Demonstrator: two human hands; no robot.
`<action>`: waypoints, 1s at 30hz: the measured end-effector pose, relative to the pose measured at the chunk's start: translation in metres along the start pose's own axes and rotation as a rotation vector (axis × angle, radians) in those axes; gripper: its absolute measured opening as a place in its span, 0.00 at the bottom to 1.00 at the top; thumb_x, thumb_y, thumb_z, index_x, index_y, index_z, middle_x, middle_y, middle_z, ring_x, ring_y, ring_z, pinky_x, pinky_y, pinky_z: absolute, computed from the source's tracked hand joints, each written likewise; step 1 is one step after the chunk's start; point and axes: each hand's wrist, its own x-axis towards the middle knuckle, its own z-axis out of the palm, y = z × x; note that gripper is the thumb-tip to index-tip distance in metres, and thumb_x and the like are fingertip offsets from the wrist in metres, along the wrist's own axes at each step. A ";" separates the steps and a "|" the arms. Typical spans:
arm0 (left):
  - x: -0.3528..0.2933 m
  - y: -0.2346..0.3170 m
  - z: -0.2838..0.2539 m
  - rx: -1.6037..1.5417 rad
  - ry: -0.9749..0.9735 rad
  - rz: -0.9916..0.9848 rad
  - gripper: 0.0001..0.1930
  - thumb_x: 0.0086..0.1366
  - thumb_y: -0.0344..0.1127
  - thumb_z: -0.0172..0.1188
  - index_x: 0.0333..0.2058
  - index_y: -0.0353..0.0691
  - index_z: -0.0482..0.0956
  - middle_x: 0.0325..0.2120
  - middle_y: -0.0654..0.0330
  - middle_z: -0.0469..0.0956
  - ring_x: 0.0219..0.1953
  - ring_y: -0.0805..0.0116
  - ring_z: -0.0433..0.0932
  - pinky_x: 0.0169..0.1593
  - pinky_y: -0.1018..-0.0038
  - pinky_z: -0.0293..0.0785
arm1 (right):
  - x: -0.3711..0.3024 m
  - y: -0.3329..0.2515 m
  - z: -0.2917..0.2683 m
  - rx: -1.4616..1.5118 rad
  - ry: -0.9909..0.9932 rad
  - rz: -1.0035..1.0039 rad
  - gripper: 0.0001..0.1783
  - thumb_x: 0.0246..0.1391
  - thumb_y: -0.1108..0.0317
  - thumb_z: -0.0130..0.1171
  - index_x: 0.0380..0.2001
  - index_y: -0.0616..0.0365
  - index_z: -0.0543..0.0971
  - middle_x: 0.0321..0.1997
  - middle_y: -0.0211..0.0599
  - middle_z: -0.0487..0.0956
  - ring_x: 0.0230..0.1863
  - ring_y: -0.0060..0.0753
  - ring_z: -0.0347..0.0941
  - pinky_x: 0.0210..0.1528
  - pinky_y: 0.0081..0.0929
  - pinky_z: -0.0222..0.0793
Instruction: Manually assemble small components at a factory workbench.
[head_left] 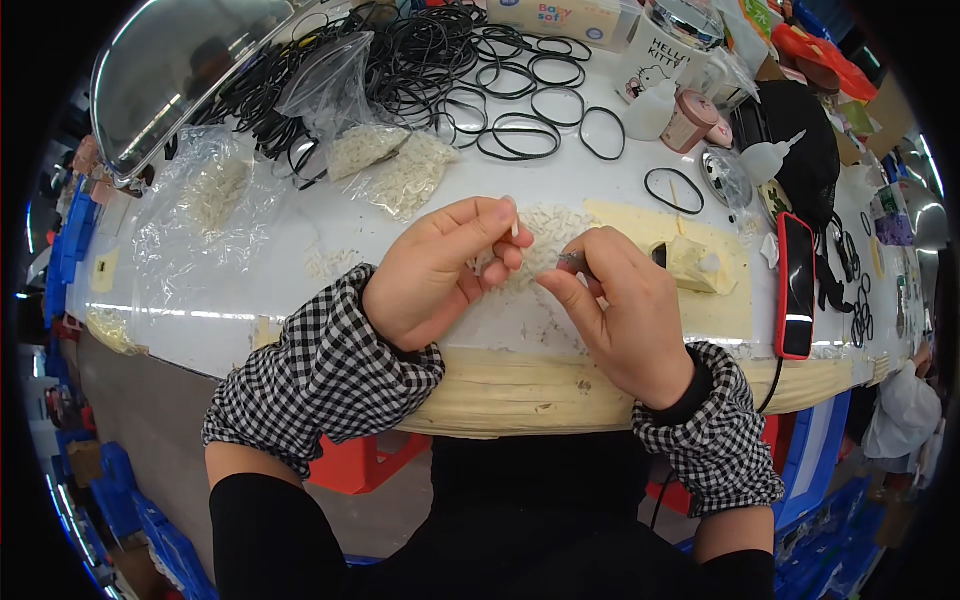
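My left hand (pixel 445 265) is raised over the table, thumb and forefinger pinching a small white piece (pixel 515 226). Beside it, my right hand (pixel 630 310) is closed in a pinch on a small grey metallic thing (pixel 573 261), perhaps a blade, mostly covered by the fingers. The two hands are a short gap apart. Beneath and behind them lies a loose heap of small white pieces (pixel 555 222). Farther back, similar pieces fill a clear plastic bag (pixel 405 170), and another clear bag (pixel 215 195) with pieces lies to the left.
Black rubber bands (pixel 520 137) spread across the back. On the right are a yellowish taped block (pixel 700 265), a red-cased phone (pixel 796 285) with a cable, a white squeeze bottle (pixel 651 110) and a pink jar (pixel 690 120). A lamp-like glossy cover (pixel 180 75) stands back left. Tape covers the table's front edge (pixel 520 395).
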 end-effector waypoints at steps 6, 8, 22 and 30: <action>0.003 0.002 -0.003 -0.007 0.236 0.105 0.11 0.66 0.38 0.52 0.38 0.36 0.73 0.34 0.63 0.73 0.35 0.80 0.70 0.41 0.84 0.69 | -0.001 0.003 0.008 -0.059 -0.066 -0.076 0.09 0.46 0.67 0.61 0.29 0.55 0.72 0.27 0.32 0.69 0.21 0.38 0.70 0.21 0.30 0.65; 0.003 0.002 -0.004 -0.044 0.233 0.109 0.11 0.66 0.37 0.53 0.40 0.35 0.72 0.35 0.62 0.72 0.36 0.79 0.70 0.42 0.83 0.69 | 0.000 0.002 0.010 -0.086 -0.099 -0.087 0.09 0.46 0.67 0.61 0.29 0.54 0.72 0.28 0.32 0.69 0.22 0.38 0.70 0.21 0.30 0.65; 0.001 0.002 -0.003 0.093 0.100 -0.024 0.11 0.66 0.37 0.52 0.40 0.35 0.74 0.31 0.66 0.73 0.32 0.80 0.69 0.38 0.85 0.68 | 0.002 0.002 0.006 -0.078 -0.031 -0.034 0.09 0.46 0.71 0.60 0.30 0.58 0.72 0.30 0.35 0.69 0.25 0.39 0.71 0.23 0.29 0.66; -0.004 0.001 0.004 0.146 -0.094 -0.117 0.11 0.66 0.36 0.52 0.39 0.33 0.75 0.30 0.65 0.74 0.29 0.82 0.68 0.33 0.87 0.66 | 0.007 -0.003 0.002 0.142 0.149 -0.050 0.09 0.44 0.80 0.59 0.30 0.61 0.73 0.28 0.37 0.69 0.25 0.36 0.70 0.24 0.27 0.66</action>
